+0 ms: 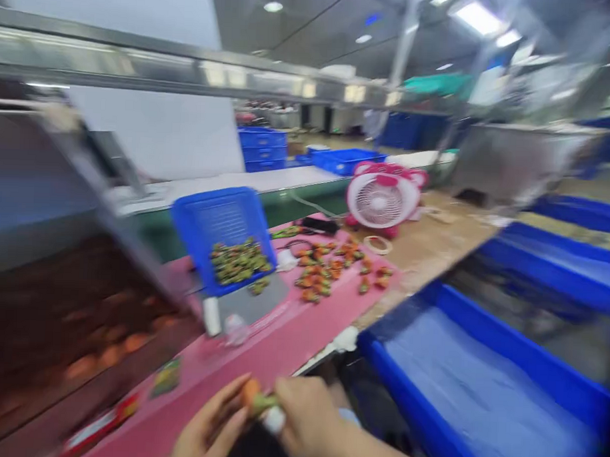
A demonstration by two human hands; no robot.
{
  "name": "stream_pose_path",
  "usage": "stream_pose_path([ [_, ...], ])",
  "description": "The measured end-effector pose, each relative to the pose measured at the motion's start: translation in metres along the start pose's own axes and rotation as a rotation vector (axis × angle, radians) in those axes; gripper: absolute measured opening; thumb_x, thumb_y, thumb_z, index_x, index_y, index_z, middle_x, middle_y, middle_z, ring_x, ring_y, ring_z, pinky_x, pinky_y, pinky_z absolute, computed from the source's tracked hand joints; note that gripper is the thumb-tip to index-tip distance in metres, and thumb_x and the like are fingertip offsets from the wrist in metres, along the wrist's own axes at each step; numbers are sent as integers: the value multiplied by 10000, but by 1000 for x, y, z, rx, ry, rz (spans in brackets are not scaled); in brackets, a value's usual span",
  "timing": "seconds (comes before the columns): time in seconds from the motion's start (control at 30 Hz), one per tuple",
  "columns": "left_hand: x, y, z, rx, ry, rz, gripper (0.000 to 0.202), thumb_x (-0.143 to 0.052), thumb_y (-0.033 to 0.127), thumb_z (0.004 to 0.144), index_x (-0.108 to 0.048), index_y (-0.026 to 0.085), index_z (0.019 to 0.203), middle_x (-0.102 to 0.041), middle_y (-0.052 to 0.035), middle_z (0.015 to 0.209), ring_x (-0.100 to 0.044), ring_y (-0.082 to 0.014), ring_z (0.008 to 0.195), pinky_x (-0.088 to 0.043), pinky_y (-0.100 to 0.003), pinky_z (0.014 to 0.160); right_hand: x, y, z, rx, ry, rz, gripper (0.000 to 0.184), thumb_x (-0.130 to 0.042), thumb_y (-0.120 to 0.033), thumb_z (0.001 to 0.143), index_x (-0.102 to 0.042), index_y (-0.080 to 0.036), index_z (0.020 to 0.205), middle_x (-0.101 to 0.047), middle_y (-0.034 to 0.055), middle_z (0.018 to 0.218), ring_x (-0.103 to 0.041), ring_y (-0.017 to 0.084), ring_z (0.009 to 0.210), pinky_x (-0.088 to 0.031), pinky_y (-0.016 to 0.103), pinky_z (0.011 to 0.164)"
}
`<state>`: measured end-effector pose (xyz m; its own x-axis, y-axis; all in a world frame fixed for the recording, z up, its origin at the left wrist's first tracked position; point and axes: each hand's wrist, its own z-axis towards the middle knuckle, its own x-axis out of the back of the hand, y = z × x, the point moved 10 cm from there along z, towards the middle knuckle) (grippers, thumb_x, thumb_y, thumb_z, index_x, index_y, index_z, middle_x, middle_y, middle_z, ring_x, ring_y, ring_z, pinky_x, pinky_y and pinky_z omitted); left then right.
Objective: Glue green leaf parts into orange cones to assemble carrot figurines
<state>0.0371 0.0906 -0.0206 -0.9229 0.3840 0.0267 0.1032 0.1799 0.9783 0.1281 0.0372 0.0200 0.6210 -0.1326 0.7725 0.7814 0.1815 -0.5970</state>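
Low in the head view, both hands meet over the near edge of the pink mat point(281, 328). My left hand point(213, 425) is closed around the orange end of a small orange piece with a green base point(254, 395), which looks like an artificial flower bud. Fingers of my right hand point(311, 415) close on its green end. Something small and white point(274, 419) shows under the right fingers; blur hides what it is. Beyond the hands, several similar orange-and-green pieces point(316, 275) lie in loose groups on the mat. A tilted blue basket point(258, 217) holds many green pieces point(238, 261).
A pink fan point(381, 199) and a tape roll point(378, 245) stand behind the pieces. A dark phone-like object point(320, 225) lies nearby. Blue bins point(459, 387) line the right side. A metal rail point(165, 67) crosses above; a red packet point(100, 427) lies at lower left.
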Motion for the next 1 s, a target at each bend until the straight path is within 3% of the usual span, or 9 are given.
stream_pose_path([
  [0.07,-4,3,-11,61,-108,-100,420,-647,365,649,-547,160,1002,-608,-83,966,-553,-224,887,-475,-314,752,-7,3,0,56,-17,89,284,-239,-321,875,-426,-155,740,-492,38,648,-453,153,554,-305,262,492],
  [0.23,-7,24,-17,7,-133,-218,391,-627,226,672,-531,142,1042,-597,-88,950,-539,-188,890,-420,-303,819,-5,7,1,99,-21,188,259,-228,-335,885,-332,-186,699,-439,3,603,-394,140,522,-246,247,493],
  [0.73,1,15,-18,11,-105,-95,319,-576,186,704,-511,159,1015,-592,-68,922,-537,-178,857,-413,-298,793,-9,-6,1,69,-45,193,246,-221,-303,892,-333,-185,707,-457,6,628,-399,134,539,-259,242,500],
  [0.87,1,25,-22,-90,-101,-4,298,-541,183,739,-484,191,1032,-574,-55,954,-532,-171,875,-421,-290,794,-7,-6,0,38,-35,277,234,-224,-314,886,-364,-181,755,-455,14,676,-412,145,584,-278,257,532],
  [1.0,3,51,-34,-394,-11,292,319,-515,131,759,-456,278,1036,-552,-10,1013,-514,-149,914,-416,-277,813,2,0,0,-50,61,456,226,-207,-322,888,-368,-183,810,-422,-12,622,-392,134,537,-283,255,506],
])
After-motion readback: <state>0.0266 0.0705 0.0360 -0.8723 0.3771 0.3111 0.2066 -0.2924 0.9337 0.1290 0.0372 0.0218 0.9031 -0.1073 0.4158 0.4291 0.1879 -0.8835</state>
